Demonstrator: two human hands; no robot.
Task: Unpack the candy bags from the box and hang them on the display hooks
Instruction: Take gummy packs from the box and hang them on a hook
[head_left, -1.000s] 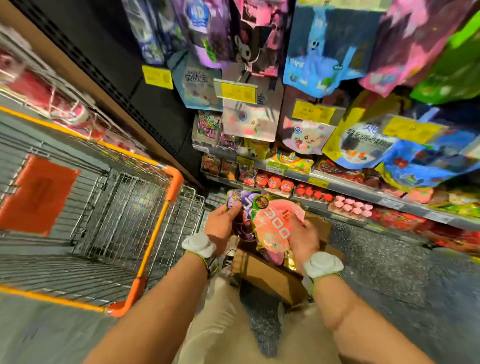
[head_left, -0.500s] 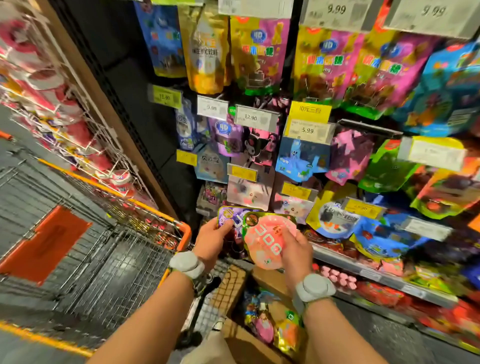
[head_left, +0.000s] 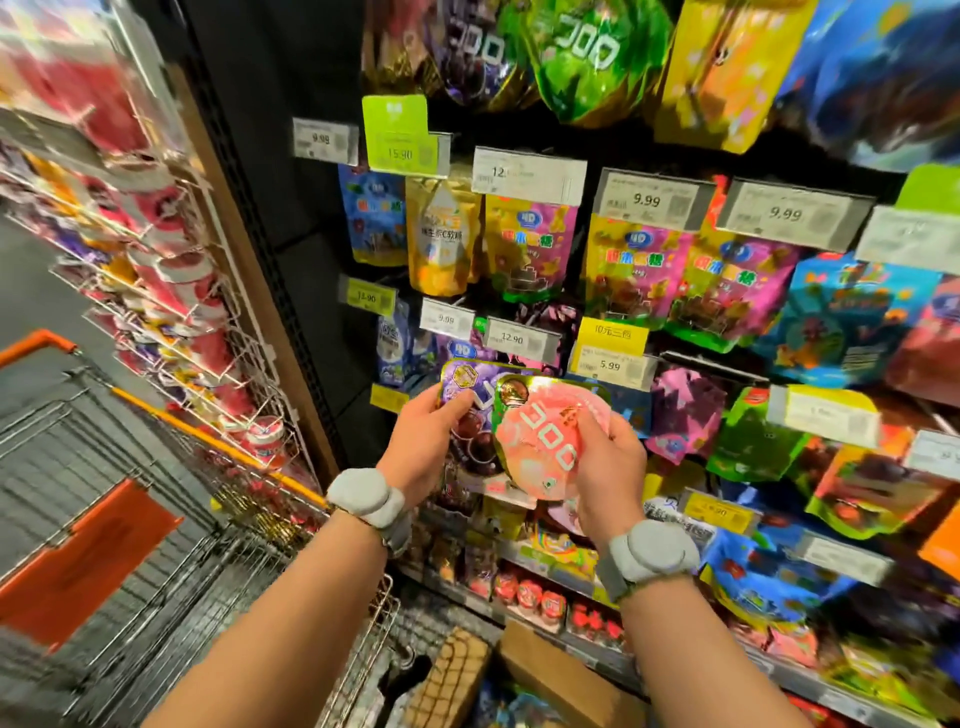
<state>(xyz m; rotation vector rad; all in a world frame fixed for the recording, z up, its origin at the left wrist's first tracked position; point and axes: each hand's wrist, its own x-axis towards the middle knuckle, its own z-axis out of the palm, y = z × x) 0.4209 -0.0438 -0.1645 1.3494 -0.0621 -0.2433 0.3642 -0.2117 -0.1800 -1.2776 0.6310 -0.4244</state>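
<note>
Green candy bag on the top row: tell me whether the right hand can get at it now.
Probably not yet: the right hand is shut on the pink candy bag, and the green candy bag hangs well above it.

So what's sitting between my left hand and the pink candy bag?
In the head view, the purple candy bag fills that stretch: the left hand grips it, and the pink candy bag overlaps its right side.

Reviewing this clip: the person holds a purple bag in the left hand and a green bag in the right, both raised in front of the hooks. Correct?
Not quite. The right hand holds a pink bag, not a green one, as the head view shows. The left hand does hold the purple bag, both raised before the hooks.
</note>
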